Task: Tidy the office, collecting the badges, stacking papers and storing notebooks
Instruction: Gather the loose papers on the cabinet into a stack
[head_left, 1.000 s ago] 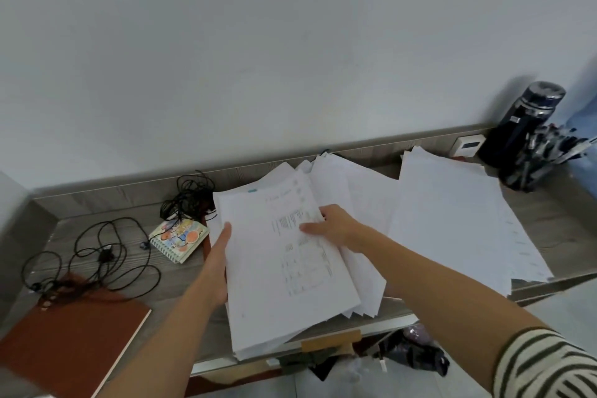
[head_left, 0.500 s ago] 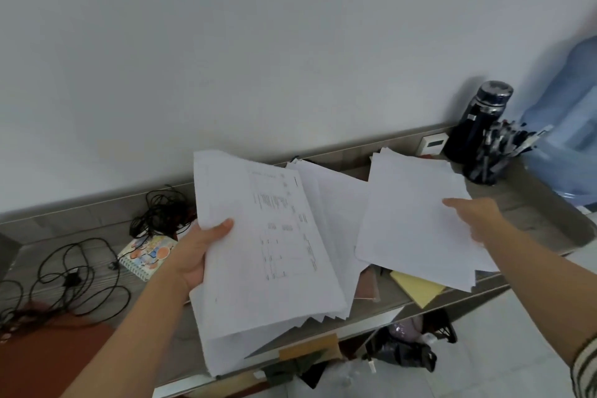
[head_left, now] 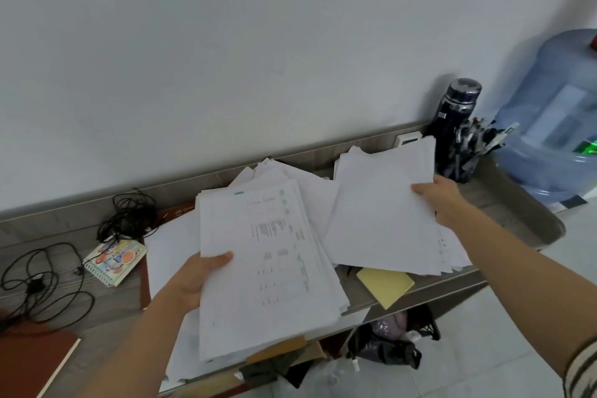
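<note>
We're mid paper-stacking: left hand [head_left: 197, 278] clutches the printed stack [head_left: 265, 271], right hand [head_left: 439, 200] grips the blank sheaf [head_left: 381, 213], which next needs squaring on top.

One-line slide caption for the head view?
Left hand holds a printed paper stack; right hand grips blank sheets above the desk.

One head-worn camera looks forward and down, close over the desk [head_left: 97, 307] against the wall [head_left: 258, 58].
</note>
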